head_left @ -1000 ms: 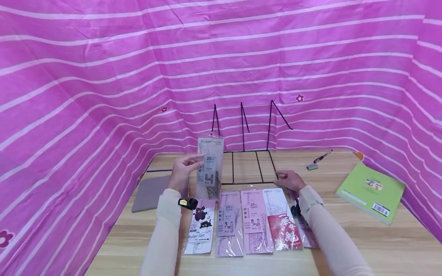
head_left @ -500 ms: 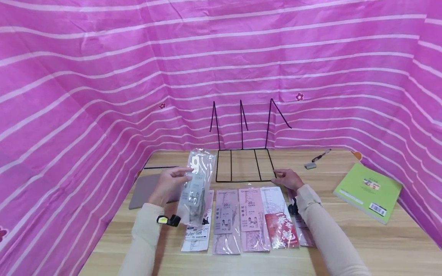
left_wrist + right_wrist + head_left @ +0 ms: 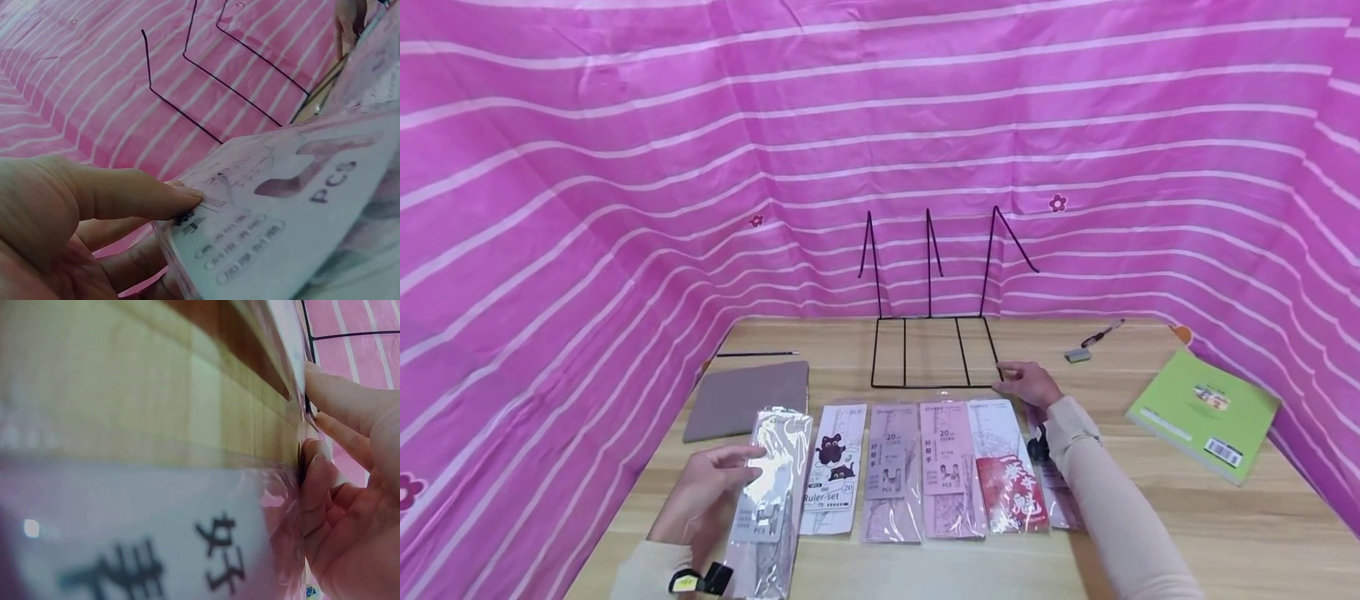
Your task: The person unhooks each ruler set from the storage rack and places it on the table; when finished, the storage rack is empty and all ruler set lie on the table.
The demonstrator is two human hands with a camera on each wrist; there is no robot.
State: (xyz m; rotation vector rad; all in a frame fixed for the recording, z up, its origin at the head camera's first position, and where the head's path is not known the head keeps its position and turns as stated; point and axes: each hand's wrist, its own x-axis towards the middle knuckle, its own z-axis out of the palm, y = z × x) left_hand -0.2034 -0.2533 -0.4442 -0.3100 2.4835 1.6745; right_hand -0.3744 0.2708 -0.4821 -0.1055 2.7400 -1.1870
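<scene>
My left hand (image 3: 707, 492) pinches a clear-wrapped ruler set (image 3: 767, 492) by its left edge, low at the front left of the table. In the left wrist view the thumb lies on its printed label, with fingers curled behind. At the back, a black wire rack (image 3: 928, 387) has three bent prongs standing upright. Its front right corner is between the thumb and fingers of my right hand (image 3: 1032, 386). Beside the held pack lies a ruler set with black cats (image 3: 831, 475), then two pinkish ones (image 3: 891, 475) (image 3: 951, 475) and a red-and-white one (image 3: 1011, 475).
A further pack (image 3: 1063, 500) lies partly under the right forearm. Behind the left hand is a grey notebook (image 3: 745, 400), with a thin dark stick (image 3: 756, 354) beyond it. At right are a green book (image 3: 1206, 408), a pen (image 3: 1101, 335) and a small grey block (image 3: 1077, 356). Pink striped cloth surrounds the table.
The left hand has brought the ruler set away from the rack's left prong, down and left toward the front of the table, uncovering the cat pack. The right hand stays at the rack's corner.
</scene>
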